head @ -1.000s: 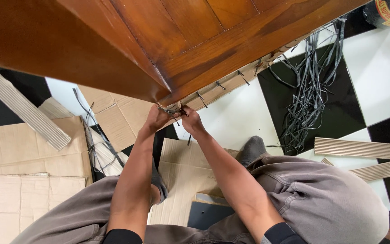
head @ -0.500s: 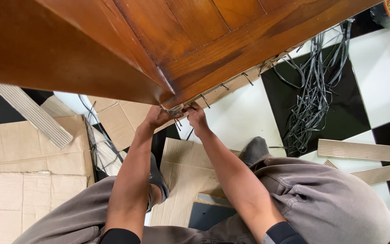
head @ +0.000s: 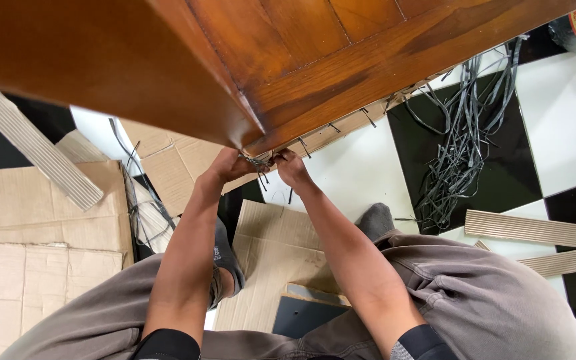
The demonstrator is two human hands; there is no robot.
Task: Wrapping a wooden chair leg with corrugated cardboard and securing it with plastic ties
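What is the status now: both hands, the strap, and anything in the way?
Left hand and right hand both pinching grey strap knot at wooden panel corner. Cardboard on floor below. Nothing blocking.

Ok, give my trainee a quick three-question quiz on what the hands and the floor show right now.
1. True or false: both hands meet at the corner of the wooden panel.
2. What do the left hand and right hand pinch between them?
A. grey strap knot
B. a screwdriver
C. a paint brush
3. The loose grey straps lie mostly on a ____ floor tile.

Key: 1 true; 2 A; 3 black.
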